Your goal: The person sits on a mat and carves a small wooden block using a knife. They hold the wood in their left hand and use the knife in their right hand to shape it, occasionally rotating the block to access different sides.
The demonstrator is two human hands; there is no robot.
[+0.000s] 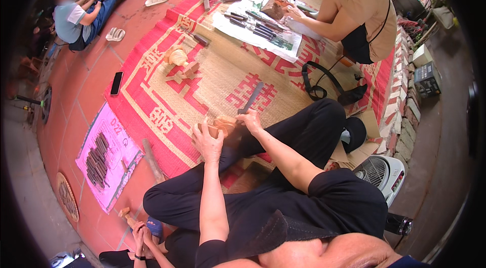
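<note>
My left hand (pixel 206 140) is closed around one side of a pale wooden carving (pixel 226 123) above my crossed legs. On its other side, my right hand (pixel 249 120) grips a long, dark, narrow hand tool (pixel 253 95) that points away from me. Its kind is unclear, and my fingers cover its near end. Farther off on the mat lie another rounded wood carving (pixel 177 57) and a small wood block (pixel 191 69).
A red-patterned mat (pixel 212 86) lies beneath. A co-worker (pixel 362 20) carves wood beside several dark-handled chisels (pixel 266 30). At left are a phone (pixel 116 83), more tools on a pink bag (pixel 119 141) and another person's hands (pixel 142 235). A strapped black bag (pixel 353 95) lies right.
</note>
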